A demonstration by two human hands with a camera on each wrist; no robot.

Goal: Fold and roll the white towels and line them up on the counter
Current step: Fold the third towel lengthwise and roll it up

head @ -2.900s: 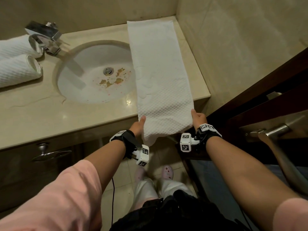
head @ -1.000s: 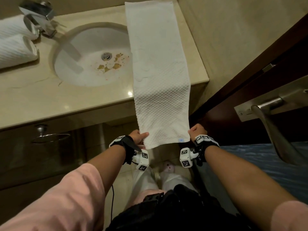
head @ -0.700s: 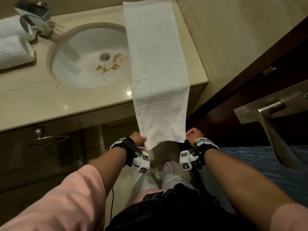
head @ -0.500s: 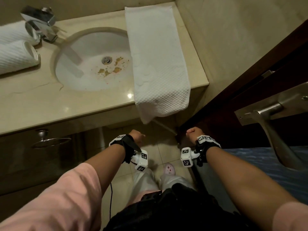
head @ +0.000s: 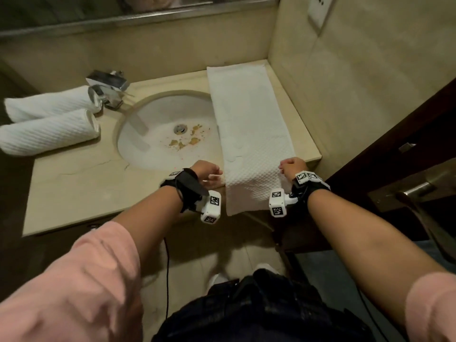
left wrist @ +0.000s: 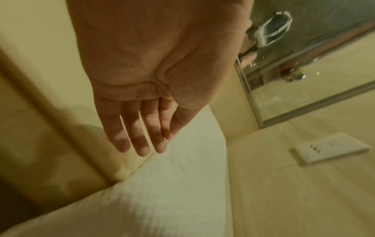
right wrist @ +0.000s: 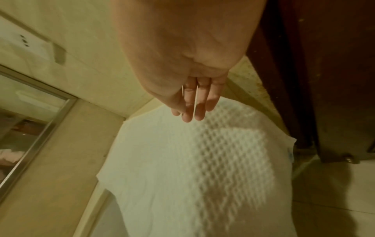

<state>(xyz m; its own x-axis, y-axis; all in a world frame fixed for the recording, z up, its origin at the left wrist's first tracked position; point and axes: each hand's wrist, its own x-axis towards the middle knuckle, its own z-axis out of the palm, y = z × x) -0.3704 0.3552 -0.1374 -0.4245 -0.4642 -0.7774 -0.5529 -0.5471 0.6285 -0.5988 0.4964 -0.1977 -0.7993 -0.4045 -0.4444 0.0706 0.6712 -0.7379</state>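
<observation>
The folded white towel lies as a long strip at the right of the frame, running from the back wall across the tabletop beside the sink, its near end draping over the front edge, probably left hanging so a roll can start there. The left hand sits at the strip's left edge and the right hand at its right edge, 1 on each side to keep the roll square. Both wrist views show straight, relaxed fingers holding nothing, just above the cloth. At the upper left, 2 rolled towels already lie side by side near the faucet, so this strip looks like the 3rd
</observation>
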